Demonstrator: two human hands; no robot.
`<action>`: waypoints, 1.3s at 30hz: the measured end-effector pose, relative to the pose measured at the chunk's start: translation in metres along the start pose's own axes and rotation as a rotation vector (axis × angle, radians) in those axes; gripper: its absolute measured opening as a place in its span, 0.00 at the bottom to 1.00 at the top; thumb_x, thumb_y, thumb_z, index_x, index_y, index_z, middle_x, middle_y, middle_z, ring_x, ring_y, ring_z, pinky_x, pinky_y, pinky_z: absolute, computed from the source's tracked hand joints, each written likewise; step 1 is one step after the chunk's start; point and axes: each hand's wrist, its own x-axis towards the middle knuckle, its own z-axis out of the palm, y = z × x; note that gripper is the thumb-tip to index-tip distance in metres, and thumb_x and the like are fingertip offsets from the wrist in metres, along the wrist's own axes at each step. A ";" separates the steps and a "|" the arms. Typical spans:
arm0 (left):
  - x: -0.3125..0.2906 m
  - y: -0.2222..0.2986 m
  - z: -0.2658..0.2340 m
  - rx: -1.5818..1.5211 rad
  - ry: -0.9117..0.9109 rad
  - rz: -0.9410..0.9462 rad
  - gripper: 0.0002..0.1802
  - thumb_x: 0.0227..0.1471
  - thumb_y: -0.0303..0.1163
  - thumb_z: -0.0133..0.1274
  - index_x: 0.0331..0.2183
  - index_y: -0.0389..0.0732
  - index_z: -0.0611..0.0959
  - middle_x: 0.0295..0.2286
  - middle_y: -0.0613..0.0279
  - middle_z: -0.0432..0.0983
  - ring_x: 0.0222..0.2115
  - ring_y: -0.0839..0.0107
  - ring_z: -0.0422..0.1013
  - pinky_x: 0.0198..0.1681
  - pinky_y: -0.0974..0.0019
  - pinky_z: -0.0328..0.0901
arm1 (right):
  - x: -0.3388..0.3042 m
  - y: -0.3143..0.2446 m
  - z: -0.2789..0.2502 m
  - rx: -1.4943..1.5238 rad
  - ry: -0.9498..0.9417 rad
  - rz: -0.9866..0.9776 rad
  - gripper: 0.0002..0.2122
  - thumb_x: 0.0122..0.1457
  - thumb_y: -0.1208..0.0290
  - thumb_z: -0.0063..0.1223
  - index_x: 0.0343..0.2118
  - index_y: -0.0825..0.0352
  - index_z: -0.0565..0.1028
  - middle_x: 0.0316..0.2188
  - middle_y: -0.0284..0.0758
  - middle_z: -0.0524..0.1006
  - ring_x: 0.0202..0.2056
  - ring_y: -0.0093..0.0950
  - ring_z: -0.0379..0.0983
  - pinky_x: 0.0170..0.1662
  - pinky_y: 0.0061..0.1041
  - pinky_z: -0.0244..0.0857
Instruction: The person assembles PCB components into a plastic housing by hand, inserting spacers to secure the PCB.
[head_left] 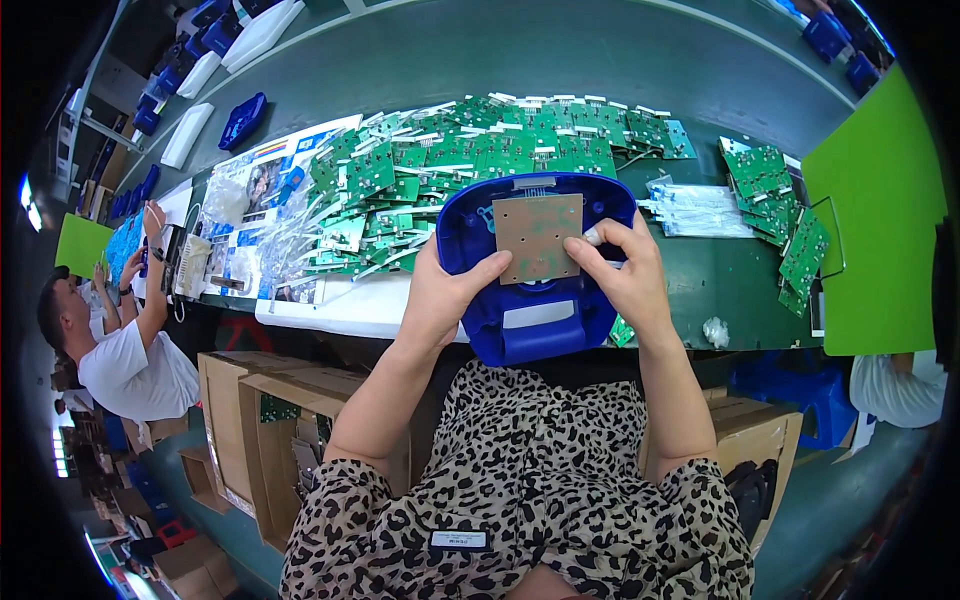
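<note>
Gripped the blue housing (545, 347) from both sides with the left hand (440, 298) and right hand (637, 280), both partly curled, and rested both thumbs on the brown circuit board (541, 232) lying over its open interior (fully seated or not, impossible to tell). Had a heap of green boards (500, 150) just beyond, spread across the green surface (690, 275).

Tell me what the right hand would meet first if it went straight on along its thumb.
Most likely the brown board: the right thumb seems to touch its edge, but depth is unclear.
</note>
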 end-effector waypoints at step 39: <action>0.000 0.012 -0.015 -0.056 -0.009 -0.167 0.23 0.36 0.23 0.60 0.39 0.34 0.72 0.32 0.59 0.73 0.31 0.73 0.71 0.34 0.70 0.68 | -0.015 -0.034 -0.004 -0.715 -0.412 -0.610 0.14 0.49 0.72 0.49 0.41 0.62 0.71 0.48 0.30 0.67 0.54 0.33 0.55 0.57 0.46 0.40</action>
